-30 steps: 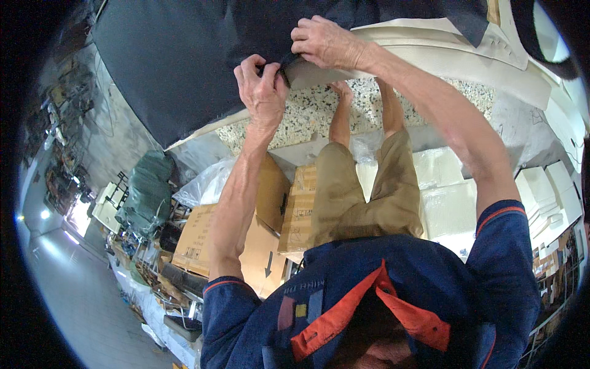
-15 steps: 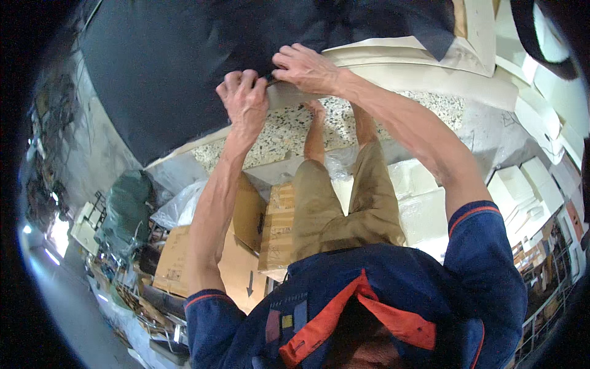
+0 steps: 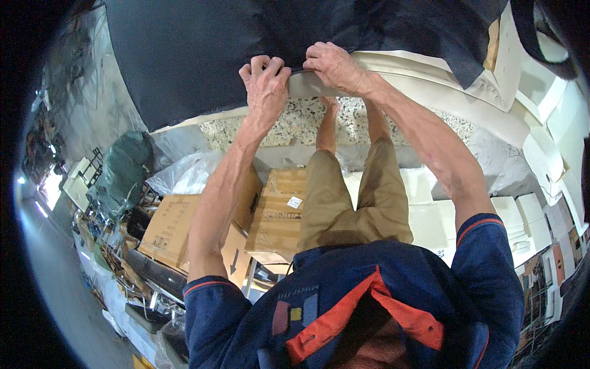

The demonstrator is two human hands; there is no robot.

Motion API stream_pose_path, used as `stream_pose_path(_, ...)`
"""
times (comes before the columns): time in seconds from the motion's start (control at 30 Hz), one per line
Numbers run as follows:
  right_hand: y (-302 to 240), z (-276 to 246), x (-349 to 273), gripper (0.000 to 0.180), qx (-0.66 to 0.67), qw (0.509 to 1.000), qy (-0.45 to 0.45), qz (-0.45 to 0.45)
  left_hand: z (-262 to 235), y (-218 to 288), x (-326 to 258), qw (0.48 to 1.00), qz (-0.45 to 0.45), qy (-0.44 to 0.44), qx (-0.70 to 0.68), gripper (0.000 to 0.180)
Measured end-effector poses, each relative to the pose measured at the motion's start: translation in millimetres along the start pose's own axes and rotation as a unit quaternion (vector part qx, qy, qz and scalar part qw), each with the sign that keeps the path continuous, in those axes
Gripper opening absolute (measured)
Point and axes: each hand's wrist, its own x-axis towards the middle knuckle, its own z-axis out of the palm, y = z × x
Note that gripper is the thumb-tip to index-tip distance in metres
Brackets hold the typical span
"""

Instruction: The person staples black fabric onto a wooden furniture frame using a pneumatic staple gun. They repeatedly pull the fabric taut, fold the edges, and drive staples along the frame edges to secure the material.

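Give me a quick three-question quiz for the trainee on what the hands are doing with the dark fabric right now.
1. True or false: both the left hand and the right hand grip the near edge of the black fabric.
2. What lies directly under the fabric edge where the hands grip? A) a pale foam cushion B) a metal tray C) a glass pane
3. Fill in: stacked below the speckled slab, to the left of the person's legs, are brown ______ boxes.

Key
1. True: both hands are closed on the edge, side by side.
2. A
3. cardboard
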Motion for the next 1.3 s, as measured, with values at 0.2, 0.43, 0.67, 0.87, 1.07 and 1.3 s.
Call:
stream_pose_path(0.2, -4, -7, 7, 0.014, 0.000, 0.998, -0.012, 0.067, 7, 4, 5, 0.999, -0.024, 0.034, 0.028, 0.024)
stream_pose_path(0.43, -4, -6, 6, 0.011, -0.045, 0.999, -0.013, -0.017, 12, 9, 3, 0.998, -0.049, 0.026, 0.041, 0.030)
stream_pose_path(0.67, -2, -4, 12, 0.014, -0.061, 0.996, -0.072, 0.003, 0, 8, -10, 0.998, -0.011, -0.024, 0.053, 0.036)
stream_pose_path(0.87, -14, -44, 43, 0.019, 0.026, 0.992, -0.102, 0.072, -7, 4, -11, 0.999, -0.012, -0.026, 0.026, 0.037)
stream_pose_path(1.07, 28, -171, 236, 0.034, -0.173, 0.952, 0.248, -0.049, -9, 4, -12, 0.999, -0.022, -0.023, 0.009, 0.034)
stream_pose_path(1.3, 61, -193, 331, 0.031, -0.295, 0.955, 0.013, 0.015, 6, -3, -21, 0.999, -0.025, -0.010, -0.027, 0.037)
